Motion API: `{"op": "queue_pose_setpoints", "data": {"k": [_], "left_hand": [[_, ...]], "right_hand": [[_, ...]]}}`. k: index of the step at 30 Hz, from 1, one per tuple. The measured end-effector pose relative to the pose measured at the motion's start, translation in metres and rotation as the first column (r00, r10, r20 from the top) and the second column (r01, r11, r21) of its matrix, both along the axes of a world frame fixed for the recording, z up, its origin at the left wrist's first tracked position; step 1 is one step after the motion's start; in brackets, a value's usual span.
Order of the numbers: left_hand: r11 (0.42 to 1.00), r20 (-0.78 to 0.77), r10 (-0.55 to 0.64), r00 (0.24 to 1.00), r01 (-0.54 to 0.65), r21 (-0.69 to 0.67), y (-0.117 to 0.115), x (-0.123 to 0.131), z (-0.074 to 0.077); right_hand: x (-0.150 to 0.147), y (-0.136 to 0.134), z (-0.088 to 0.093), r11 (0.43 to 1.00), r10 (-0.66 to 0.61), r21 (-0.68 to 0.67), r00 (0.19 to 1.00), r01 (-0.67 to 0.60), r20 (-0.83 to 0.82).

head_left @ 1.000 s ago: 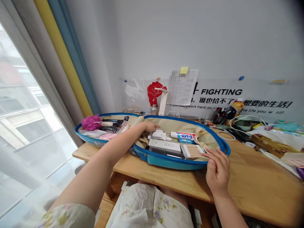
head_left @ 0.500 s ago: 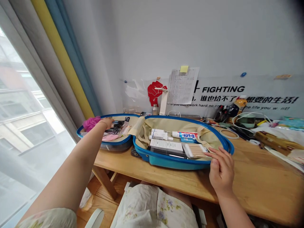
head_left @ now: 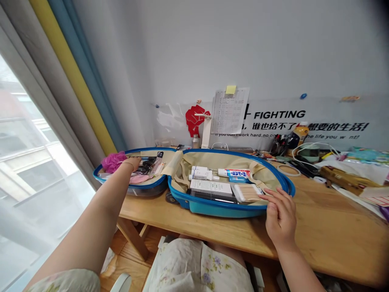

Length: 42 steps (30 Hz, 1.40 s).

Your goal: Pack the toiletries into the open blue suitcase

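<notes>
A blue suitcase (head_left: pixel 225 209) lies open on the wooden desk, its two halves side by side. My left hand (head_left: pixel 133 162) reaches into the left half, beside a purple bath puff (head_left: pixel 114 161) and dark packaged items (head_left: pixel 148 164); its fingers are mostly hidden, and whether they hold anything cannot be seen. Over the right half's front rim rests my right hand (head_left: pixel 282 215), fingers stretched out near a pack of cotton swabs (head_left: pixel 247 192). That half also holds a toothpaste box (head_left: pixel 232 172), white tubes (head_left: pixel 202 174), a white box (head_left: pixel 211 186) and a blue item (head_left: pixel 238 179).
Behind the suitcase stand a white desk lamp (head_left: pixel 206 132) and a small bottle (head_left: pixel 195 141). To the right are a tape roll (head_left: pixel 288 170), an orange-labelled bottle (head_left: pixel 299 134), a brown pouch (head_left: pixel 343 180) and cables. Curtains (head_left: pixel 73 73) hang at the left.
The view has shifted slightly, moving the scene a little left. My left hand has dipped slightly among the items in the left half. The right hand stays on the rim.
</notes>
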<state>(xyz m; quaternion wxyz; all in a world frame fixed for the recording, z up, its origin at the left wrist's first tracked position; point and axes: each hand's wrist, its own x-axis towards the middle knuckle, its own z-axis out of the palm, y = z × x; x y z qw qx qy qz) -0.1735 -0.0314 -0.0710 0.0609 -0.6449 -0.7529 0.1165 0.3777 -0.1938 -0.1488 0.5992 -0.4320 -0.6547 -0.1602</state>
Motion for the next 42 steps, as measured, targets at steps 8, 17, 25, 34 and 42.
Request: {"op": "queue_pose_setpoints", "data": {"k": [8, 17, 25, 34, 42], "left_hand": [[0.988, 0.048, -0.012, 0.999, 0.004, 0.155, -0.018, 0.021, 0.016], [0.822, 0.071, -0.496, 0.865, 0.442, 0.358, -0.022, 0.146, 0.077], [0.773, 0.220, -0.631, 0.744, 0.625, 0.107, 0.006, 0.243, 0.066], [0.775, 0.348, -0.557, 0.754, 0.623, -0.109, 0.036, 0.279, 0.022], [0.797, 0.417, -0.474, 0.776, 0.579, -0.173, 0.038, 0.275, 0.019]], "right_hand": [[0.000, 0.000, 0.002, 1.000, -0.007, 0.017, 1.000, 0.007, 0.015], [-0.002, 0.000, 0.003, 1.000, -0.005, -0.006, 1.000, 0.005, -0.011], [0.000, -0.001, 0.002, 1.000, 0.010, 0.010, 1.000, -0.010, 0.013], [0.000, -0.003, 0.002, 1.000, 0.012, 0.013, 0.999, -0.013, 0.048], [-0.001, -0.002, 0.002, 0.999, 0.015, 0.034, 0.999, -0.017, 0.039]]}}
